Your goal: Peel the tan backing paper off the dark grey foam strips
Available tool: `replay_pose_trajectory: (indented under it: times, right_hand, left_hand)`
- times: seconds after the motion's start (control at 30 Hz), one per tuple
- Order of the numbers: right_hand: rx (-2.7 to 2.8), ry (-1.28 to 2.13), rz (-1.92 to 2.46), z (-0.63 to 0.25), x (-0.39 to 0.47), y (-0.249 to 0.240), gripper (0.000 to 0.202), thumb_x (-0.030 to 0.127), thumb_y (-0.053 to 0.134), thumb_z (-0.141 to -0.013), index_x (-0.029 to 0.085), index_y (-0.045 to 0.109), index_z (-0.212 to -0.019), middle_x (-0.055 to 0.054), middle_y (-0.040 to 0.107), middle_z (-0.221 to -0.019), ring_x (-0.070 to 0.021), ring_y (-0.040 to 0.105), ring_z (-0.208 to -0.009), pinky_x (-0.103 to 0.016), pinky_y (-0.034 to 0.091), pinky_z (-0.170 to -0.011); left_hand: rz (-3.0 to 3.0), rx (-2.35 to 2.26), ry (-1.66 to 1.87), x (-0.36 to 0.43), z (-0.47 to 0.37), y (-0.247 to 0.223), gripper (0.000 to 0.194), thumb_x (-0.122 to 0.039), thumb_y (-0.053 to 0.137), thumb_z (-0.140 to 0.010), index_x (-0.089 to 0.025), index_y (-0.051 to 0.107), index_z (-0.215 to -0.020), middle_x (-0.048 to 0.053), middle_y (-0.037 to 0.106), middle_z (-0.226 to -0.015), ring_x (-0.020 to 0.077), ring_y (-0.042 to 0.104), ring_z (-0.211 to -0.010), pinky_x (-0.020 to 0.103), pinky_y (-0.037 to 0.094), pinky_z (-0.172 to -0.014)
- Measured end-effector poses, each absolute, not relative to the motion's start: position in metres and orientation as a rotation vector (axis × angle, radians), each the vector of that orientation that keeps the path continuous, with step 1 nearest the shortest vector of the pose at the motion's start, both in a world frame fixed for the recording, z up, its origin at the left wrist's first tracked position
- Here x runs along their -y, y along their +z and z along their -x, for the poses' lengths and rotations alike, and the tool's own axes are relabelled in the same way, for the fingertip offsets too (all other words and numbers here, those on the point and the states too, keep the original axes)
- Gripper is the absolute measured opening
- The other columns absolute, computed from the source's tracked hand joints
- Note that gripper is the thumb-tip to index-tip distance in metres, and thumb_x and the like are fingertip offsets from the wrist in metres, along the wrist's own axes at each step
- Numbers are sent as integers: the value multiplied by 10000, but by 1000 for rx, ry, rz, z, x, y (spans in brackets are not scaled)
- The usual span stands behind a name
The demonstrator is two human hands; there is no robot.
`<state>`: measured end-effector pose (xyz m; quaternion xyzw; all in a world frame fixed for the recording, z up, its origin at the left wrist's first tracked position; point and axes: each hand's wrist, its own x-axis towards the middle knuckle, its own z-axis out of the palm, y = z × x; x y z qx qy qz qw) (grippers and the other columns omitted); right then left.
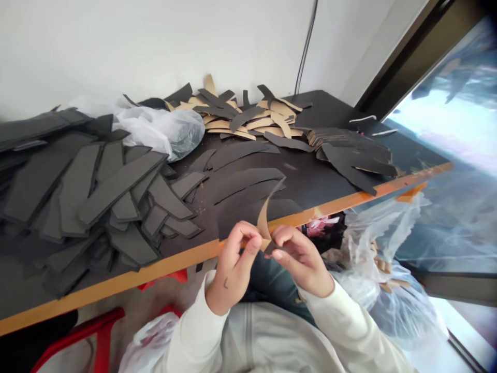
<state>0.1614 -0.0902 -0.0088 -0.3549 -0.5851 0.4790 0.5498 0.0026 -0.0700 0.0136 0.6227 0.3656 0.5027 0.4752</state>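
Just past the table's front edge, my left hand (237, 261) pinches a tan paper strip (264, 220) between thumb and forefinger. The strip curls upward, its narrow tip over the table. My right hand (302, 259) is closed on a small dark foam piece (269, 247) that meets the base of the strip. The fingers partly cover where the two join. In front of my hands, curved dark foam pieces (248, 184) lie flat on the table.
Thick grey foam pieces (112, 181) are heaped at the left of the dark table (209, 217). Behind are a clear plastic bag (163, 127) and a pile of tan and black strips (248, 116). A dark stack (349, 150) lies right; plastic bags (404, 295) hang below.
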Motion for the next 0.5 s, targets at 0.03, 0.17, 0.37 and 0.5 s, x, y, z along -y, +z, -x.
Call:
replay_pose_trajectory:
  times: [0.03,0.17,0.37,0.5]
  right_hand:
    - [1318,1205,774,-163,91,-11,140,313,613,-906,235,506,-860,8,543,-796,-142,572,-696,-286,459,-639]
    - [1118,1426,521,-167,95,-15,280,418,663,-855,232,471,-769,20,556,-681,-122,544,-529,-269,467,-520]
    - [885,1726,46,-170,102,-23,447,393,687,-830,225,331,-618,97,449,-482,-36,379,-313,-173,404,-403]
    - [719,1799,-265,-174,111,-48,441,406,697,-799,242,335,-609,117,443,-389,-42,381,-252,-167,404,-385]
  left_hand:
    - [-1498,-953,1278,69,0,14,181,-336,490,-991,-215,535,-865,-19,546,-826,108,527,-745,216,432,-690]
    - [-1450,-1265,1464,58,19,18,213,-374,487,-990,-211,550,-870,-27,533,-801,103,487,-709,208,410,-681]
    - [-1511,-1752,1673,32,62,19,218,-393,486,-970,-198,550,-895,-4,554,-828,136,529,-761,257,420,-735]
    - [-1674,-1929,1620,24,77,16,201,-377,508,-953,-198,598,-938,26,603,-886,169,565,-843,299,436,-791]
